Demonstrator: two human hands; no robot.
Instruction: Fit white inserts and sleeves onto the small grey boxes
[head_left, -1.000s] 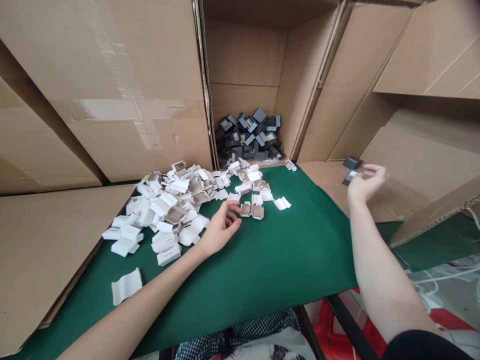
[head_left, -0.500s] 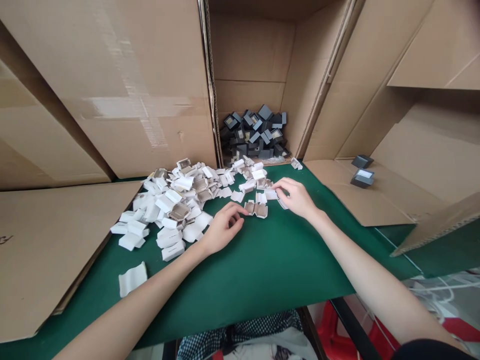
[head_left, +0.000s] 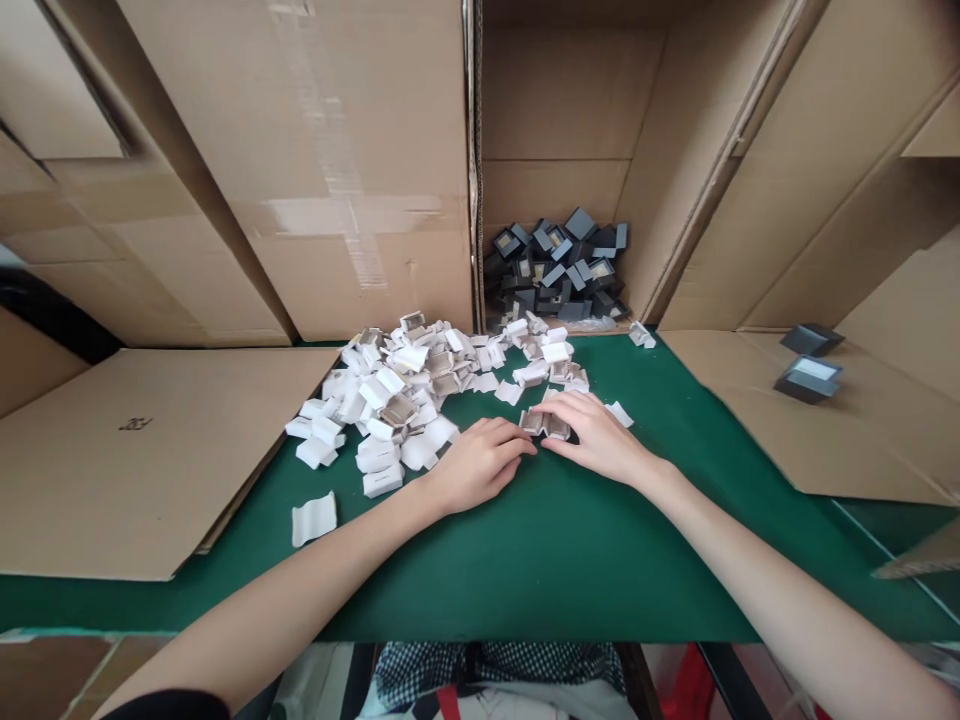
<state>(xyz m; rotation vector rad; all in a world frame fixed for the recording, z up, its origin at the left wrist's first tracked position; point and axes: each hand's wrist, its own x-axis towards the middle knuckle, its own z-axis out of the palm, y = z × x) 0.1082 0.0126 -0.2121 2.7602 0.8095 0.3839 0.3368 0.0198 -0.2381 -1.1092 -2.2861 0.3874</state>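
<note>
Both my hands meet on one small folded card insert (head_left: 546, 424) on the green table (head_left: 525, 560): right hand (head_left: 600, 440) covers it, fingers loosely curled, left hand (head_left: 480, 465) touches its left end.

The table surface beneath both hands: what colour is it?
Plain dark green, the table surface shows best in the head view.

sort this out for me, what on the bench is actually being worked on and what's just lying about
In hand:
left hand and right hand, both on one folded card insert
pile of white inserts

Lying about:
dark boxes in the carton
two dark boxes on the cardboard flap
lone white insert
</note>
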